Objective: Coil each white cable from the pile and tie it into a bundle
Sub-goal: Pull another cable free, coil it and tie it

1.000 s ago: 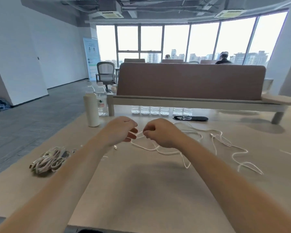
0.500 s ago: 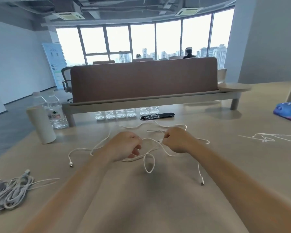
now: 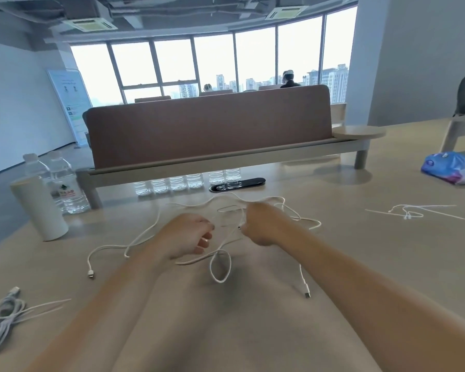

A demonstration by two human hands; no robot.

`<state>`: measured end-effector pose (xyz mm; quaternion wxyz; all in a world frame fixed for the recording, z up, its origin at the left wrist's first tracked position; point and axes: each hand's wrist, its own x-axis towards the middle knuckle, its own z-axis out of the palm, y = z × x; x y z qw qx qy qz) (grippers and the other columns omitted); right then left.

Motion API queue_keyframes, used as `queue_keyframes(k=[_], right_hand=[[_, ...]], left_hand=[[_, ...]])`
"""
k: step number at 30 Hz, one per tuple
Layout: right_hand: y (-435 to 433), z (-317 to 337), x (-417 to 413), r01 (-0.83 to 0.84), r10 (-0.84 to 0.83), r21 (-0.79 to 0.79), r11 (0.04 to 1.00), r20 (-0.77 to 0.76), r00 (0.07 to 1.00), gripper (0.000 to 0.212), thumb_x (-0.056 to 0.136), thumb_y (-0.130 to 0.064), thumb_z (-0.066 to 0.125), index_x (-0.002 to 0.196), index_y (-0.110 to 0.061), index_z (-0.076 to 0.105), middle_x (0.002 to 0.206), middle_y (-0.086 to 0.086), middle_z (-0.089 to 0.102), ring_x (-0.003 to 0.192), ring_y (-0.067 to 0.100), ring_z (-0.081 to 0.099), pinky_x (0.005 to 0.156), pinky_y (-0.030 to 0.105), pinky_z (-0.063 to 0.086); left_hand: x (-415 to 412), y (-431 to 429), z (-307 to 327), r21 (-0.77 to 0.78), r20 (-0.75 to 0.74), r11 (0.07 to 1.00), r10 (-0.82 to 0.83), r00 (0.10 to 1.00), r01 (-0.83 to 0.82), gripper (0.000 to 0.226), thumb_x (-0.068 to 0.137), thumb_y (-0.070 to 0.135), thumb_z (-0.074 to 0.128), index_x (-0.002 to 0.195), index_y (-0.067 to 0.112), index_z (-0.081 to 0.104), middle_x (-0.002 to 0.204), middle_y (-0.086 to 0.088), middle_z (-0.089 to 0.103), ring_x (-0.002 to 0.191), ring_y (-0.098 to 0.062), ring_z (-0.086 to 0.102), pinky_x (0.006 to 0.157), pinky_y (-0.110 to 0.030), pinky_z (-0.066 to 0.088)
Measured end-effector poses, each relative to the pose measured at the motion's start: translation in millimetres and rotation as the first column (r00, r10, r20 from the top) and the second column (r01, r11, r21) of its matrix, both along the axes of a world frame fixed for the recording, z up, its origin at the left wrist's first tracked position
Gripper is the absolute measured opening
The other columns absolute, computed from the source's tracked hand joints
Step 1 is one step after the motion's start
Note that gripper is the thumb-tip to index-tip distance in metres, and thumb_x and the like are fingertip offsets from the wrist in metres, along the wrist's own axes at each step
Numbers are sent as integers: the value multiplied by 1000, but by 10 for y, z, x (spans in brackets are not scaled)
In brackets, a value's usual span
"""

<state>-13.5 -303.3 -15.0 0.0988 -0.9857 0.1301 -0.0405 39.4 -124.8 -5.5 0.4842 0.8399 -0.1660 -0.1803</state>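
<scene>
A long white cable [image 3: 220, 267] lies in loose loops on the tan table [image 3: 360, 264], with one plug at the left [image 3: 91, 274] and another at the right [image 3: 307, 294]. My left hand [image 3: 184, 236] and my right hand [image 3: 261, 224] hover over its middle, both with curled fingers pinching strands of it, a short stretch apart. A loop hangs down toward me between the hands. A tangled pile of white cables [image 3: 0, 318] sits at the table's near left edge.
A white cylinder bottle [image 3: 39, 208] and water bottles [image 3: 65, 183] stand at the left. A brown divider [image 3: 207, 127] with small bottles beneath spans the back. A black oval port [image 3: 238, 183] lies behind the cable. A thin white earphone cord [image 3: 414, 213] and blue bag [image 3: 454, 167] lie right.
The view has swung right, so the pile slid to the left edge. My hands have drawn apart along the cable, and its loops now spread wider over the table.
</scene>
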Motion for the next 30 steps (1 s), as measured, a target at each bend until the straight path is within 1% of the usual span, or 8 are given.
queue_keyframes(k=[2,5,9,12,17,20,24,30], right_hand=[[9,192,-18,4,-9,81,997,62,998,13,92,-20,50,81,-13,48,74,3,51,77,30,50,71,33,41],[54,428,-54,-61,32,180,982,161,986,7,91,-20,52,87,-15,50,81,2,57,78,25,54,68,35,43],[168,661,-105,-162,84,228,960,316,945,8,92,-20,50,86,-16,49,88,5,62,74,22,51,67,39,46],[261,788,-146,-216,109,239,947,393,913,6,94,-20,49,89,-16,51,87,3,62,72,20,50,64,37,44],[419,934,-186,-292,143,303,907,430,891,6,95,-14,44,91,-16,47,82,0,71,71,21,58,64,40,48],[491,979,-174,-308,164,292,906,428,889,5,97,-13,41,93,-15,45,79,3,71,68,22,59,64,41,49],[498,999,-156,-273,167,206,940,419,893,4,94,-19,45,92,-16,46,81,8,67,79,33,62,65,46,50],[452,956,-98,-195,93,240,951,378,921,12,90,-21,45,87,-13,53,81,13,68,67,33,59,63,46,52]], left_hand=[[61,59,85,-49,15,997,55,998,-54,13,100,9,55,91,5,64,93,-17,62,76,-26,62,75,-37,53],[159,172,194,-83,66,985,158,985,-152,9,99,12,56,95,9,64,104,-13,63,84,-27,66,86,-44,57],[225,298,303,-139,51,959,254,966,-245,22,98,7,52,120,7,56,113,-15,59,90,-32,70,93,-48,57],[193,362,361,-182,-25,956,231,973,-231,40,99,-3,44,136,9,43,108,-15,56,82,-34,72,87,-44,58],[175,437,349,-153,-84,974,157,984,-168,49,99,-1,47,146,9,37,120,-23,56,92,-41,73,85,-44,59],[197,479,351,-149,-32,983,107,994,-111,40,99,5,53,139,10,47,121,-18,62,93,-34,72,86,-38,58],[233,548,425,-143,65,983,127,990,-117,19,98,-1,51,112,-1,65,96,-18,72,63,-24,63,65,-32,56],[208,680,713,-250,275,964,157,948,-87,16,100,6,55,102,13,69,82,-6,78,46,-12,54,49,-22,44]])
